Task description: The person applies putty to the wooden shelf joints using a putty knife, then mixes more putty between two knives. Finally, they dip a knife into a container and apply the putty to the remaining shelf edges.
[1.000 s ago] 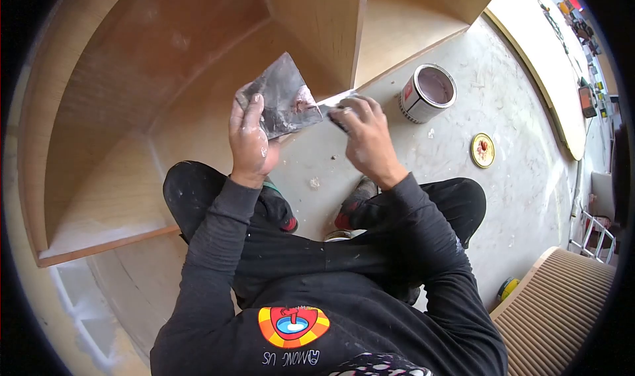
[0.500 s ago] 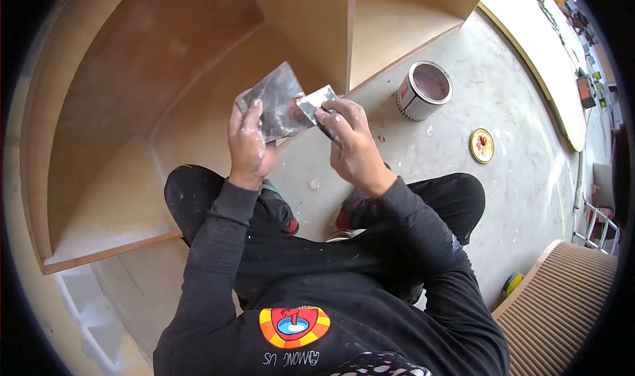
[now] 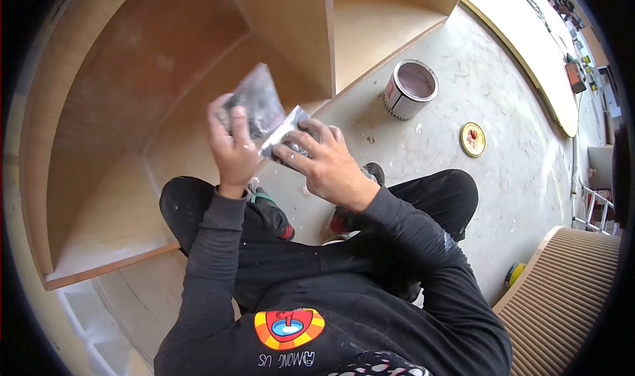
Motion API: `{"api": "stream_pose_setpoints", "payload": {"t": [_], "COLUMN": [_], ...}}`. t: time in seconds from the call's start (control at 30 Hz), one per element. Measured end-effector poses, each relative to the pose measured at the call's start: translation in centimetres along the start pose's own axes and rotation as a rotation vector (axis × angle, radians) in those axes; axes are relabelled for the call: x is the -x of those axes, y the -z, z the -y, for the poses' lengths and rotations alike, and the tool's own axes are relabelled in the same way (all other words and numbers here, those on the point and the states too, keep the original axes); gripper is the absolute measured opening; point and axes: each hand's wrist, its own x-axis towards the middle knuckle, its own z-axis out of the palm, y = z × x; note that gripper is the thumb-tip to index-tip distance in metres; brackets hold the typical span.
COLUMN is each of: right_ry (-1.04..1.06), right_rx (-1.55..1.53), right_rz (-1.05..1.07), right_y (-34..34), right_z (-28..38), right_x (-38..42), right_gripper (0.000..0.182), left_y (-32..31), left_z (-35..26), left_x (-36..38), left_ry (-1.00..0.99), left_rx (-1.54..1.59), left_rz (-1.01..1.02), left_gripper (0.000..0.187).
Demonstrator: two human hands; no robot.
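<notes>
I am crouched in front of a wooden cabinet (image 3: 165,65). My left hand (image 3: 231,147) grips a wide grey scraper blade (image 3: 254,101) smeared with filler, held up in front of me. My right hand (image 3: 321,161) holds a smaller putty knife (image 3: 281,132), its blade laid against the lower edge of the wide blade. Both hands are dusted with white filler. They meet just in front of the cabinet's upright divider (image 3: 297,32).
An open tin can (image 3: 410,88) stands on the concrete floor to the right, its round lid (image 3: 473,139) lying beyond it. A ribbed curved wooden panel (image 3: 562,296) is at lower right, with a yellow-green object (image 3: 514,273) beside it. My shoes (image 3: 344,220) rest on the floor.
My right hand has brought the putty knife leftward onto the wide blade and drawn it down along it. Both hands have shifted slightly left and lower in view.
</notes>
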Motion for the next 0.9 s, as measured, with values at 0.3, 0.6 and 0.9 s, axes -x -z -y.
{"api": "stream_pose_setpoints", "payload": {"t": [0.3, 0.6, 0.9], "right_ry": [-0.035, -0.179, -0.062], "right_rx": [-0.431, -0.073, 0.059], "right_rz": [-0.284, -0.003, -0.084], "right_y": [0.9, 0.0, 3.4], "right_z": [-1.9, -5.4, -1.9], "right_x": [-1.5, 0.5, -1.7], "right_gripper": [0.065, 0.053, 0.053], "left_y": [0.6, 1.0, -0.1], "left_z": [1.1, -0.6, 0.6], "left_x": [-0.5, -1.2, -0.1], "left_ry": [0.926, 0.675, 0.427], "left_rx": [0.907, 0.905, 0.748], "left_rz": [0.207, 0.078, 0.127], "left_gripper": [0.028, 0.030, 0.027]}}
